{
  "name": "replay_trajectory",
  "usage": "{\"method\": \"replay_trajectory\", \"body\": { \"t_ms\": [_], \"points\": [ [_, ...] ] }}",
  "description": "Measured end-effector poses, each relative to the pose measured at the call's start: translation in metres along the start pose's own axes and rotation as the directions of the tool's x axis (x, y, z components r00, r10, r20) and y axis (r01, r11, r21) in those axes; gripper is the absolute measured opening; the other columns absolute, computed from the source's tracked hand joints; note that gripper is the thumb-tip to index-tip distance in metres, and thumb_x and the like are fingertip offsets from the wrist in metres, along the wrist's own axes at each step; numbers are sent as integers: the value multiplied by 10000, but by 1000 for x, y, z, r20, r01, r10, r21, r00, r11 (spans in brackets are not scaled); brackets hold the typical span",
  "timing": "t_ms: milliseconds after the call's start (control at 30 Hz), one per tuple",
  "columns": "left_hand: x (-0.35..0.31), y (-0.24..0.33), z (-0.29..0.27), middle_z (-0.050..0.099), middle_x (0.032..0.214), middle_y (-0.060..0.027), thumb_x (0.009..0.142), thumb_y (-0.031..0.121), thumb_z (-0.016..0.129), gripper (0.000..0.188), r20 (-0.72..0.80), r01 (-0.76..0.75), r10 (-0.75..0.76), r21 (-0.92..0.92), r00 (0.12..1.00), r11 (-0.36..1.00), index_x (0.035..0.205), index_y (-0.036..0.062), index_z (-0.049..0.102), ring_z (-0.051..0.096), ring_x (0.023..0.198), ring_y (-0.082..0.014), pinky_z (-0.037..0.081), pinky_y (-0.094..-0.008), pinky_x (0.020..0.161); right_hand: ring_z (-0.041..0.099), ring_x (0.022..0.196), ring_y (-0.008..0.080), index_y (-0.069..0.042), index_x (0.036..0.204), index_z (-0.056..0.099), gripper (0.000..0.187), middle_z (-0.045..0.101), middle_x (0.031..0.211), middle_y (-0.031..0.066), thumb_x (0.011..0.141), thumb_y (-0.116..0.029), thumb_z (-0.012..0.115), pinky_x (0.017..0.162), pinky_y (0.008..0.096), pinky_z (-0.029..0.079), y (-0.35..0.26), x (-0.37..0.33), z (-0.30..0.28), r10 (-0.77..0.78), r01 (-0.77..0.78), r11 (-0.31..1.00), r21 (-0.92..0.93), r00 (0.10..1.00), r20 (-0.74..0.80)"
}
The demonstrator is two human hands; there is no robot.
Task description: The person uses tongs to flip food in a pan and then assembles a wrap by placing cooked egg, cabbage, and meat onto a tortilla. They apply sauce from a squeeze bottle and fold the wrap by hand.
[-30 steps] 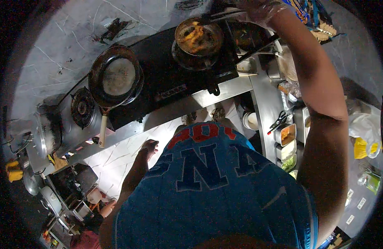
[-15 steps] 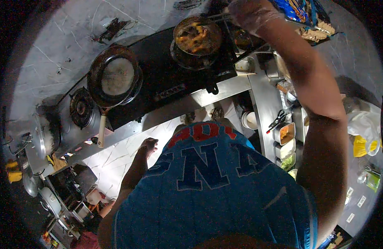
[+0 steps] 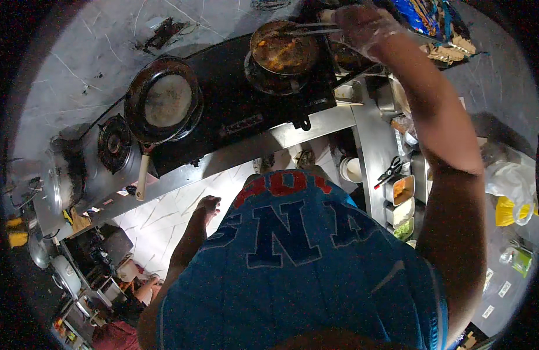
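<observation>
Right hand: in a clear glove, the right hand (image 3: 367,34) is closed around one pair of tongs (image 3: 317,28); whether the tips pinch anything, I cannot tell.
Tongs' reach: over the right rim of the frying pan (image 3: 284,73), tips above its browned food pieces (image 3: 279,60) (too jumbled to count).
Left hand: the left hand (image 3: 210,209) hangs half-curled over the pale floor (image 3: 155,227), near the shirt; I cannot tell whether it grips anything.
Open room: bare black stove top (image 3: 222,87) between the frying pan and one large dark pan (image 3: 131,111).
Edge: one pale handle (image 3: 142,178) juts past the stove's front.
Right counter: one pair of scissors (image 3: 391,171) just beside a row of three filled tubs (image 3: 388,192), orange, white and green.
</observation>
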State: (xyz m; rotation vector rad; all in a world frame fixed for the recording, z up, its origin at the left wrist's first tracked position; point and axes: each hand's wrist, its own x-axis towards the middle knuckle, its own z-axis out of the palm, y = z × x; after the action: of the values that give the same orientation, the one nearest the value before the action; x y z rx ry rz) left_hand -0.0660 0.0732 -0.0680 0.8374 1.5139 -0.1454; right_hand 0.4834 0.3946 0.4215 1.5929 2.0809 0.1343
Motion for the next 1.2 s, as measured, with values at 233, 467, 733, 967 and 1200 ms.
{"method": "replay_trajectory", "body": {
  "t_ms": [233,467,733,967,1200],
  "points": [
    [3,12,17,750,1086,-109,1052,382,685,365,23,21,-21,-5,1000,1000,1244,72,692,743,848,-259,582,-428,727,739,1137,362,-54,1371,706,687,778,1264,176,968,-608,757,1071,448,546,-35,-49,110,299,-197,634,748,954,-2],
    [6,-17,36,745,913,-86,995,342,770,272,-162,-213,174,-270,971,939,1151,126,719,710,655,-258,527,-415,531,699,1036,235,-42,1349,725,672,762,1143,148,994,-611,738,979,361,550,-39,-145,179,328,-358,282,890,908,261],
    [8,36,48,743,942,-90,1005,346,751,273,21,122,-120,-119,993,985,1148,116,715,718,740,-250,545,-410,605,675,993,174,-42,1301,710,418,741,1151,66,1022,-349,758,876,349,555,107,-268,336,473,-303,-285,909,781,408],
    [-22,61,97,743,992,-87,1017,348,741,300,11,1,0,-151,1000,989,1162,86,713,717,828,-237,569,-405,693,699,1236,360,-82,1339,693,444,735,1311,205,1071,-435,664,1031,464,538,188,-126,308,501,-313,421,851,863,69],
    [-86,104,179,760,1084,-100,1042,356,675,383,-157,-228,224,-3,962,974,1242,32,713,709,915,-242,580,-415,827,695,1230,385,-78,1311,701,417,736,1289,209,1052,-404,679,1017,482,549,218,6,309,237,-162,894,418,962,-133]
  ]
}}
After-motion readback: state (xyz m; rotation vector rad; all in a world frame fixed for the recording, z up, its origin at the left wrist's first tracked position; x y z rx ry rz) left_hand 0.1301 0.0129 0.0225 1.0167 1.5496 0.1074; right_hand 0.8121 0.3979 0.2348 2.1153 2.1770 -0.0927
